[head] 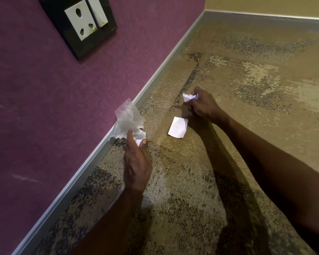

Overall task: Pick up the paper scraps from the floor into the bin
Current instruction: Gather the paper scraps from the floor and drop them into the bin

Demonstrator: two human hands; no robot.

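My left hand (136, 162) grips a crumpled clear plastic wrapper (128, 121) together with a bit of white paper (139, 142), low beside the skirting. My right hand (203, 105) is closed on a crumpled white paper scrap (190, 97) just above the floor. A flat white paper scrap (178, 127) lies on the speckled floor directly below and left of my right hand, touching its lower edge or very close to it. No bin is in view.
A purple wall (53, 98) with a grey skirting (151, 78) runs along the left. A black socket plate (79, 24) is mounted on it. A yellow wall (265, 5) closes the far corner. Speckled brown floor (247, 89) spreads to the right.
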